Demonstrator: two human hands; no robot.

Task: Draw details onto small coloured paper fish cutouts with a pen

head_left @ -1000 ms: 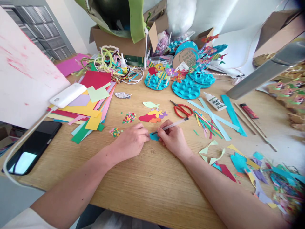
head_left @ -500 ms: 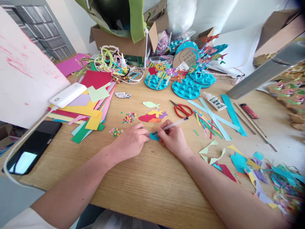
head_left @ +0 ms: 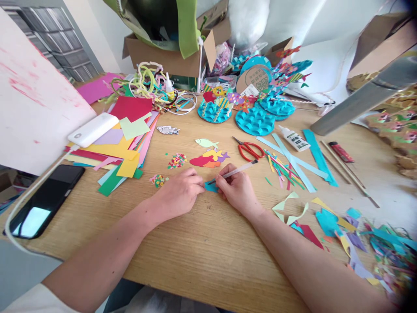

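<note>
Between my hands a small piece of blue paper (head_left: 211, 187) lies on the wooden table (head_left: 208, 256), partly hidden by fingers. My right hand (head_left: 237, 191) is closed around a slim translucent pen (head_left: 239, 168), its tip down at the blue paper. My left hand (head_left: 181, 190) has its fingers pressed together at the left edge of that paper, holding it down. Just beyond them are paper fish cutouts (head_left: 202, 160) in red, yellow, orange and purple, and a pale green paper fish (head_left: 206, 143). Paper confetti (head_left: 177, 161) sits in small heaps beyond my left hand.
Red-handled scissors (head_left: 250, 150) and a white glue bottle (head_left: 294, 138) lie beyond my right hand. Coloured paper sheets (head_left: 130, 108), a white power bank (head_left: 94, 129) and a black phone (head_left: 45, 202) are at left. Paper scraps (head_left: 329, 222) spread at right. Blue egg-tray discs (head_left: 254, 121) stand behind.
</note>
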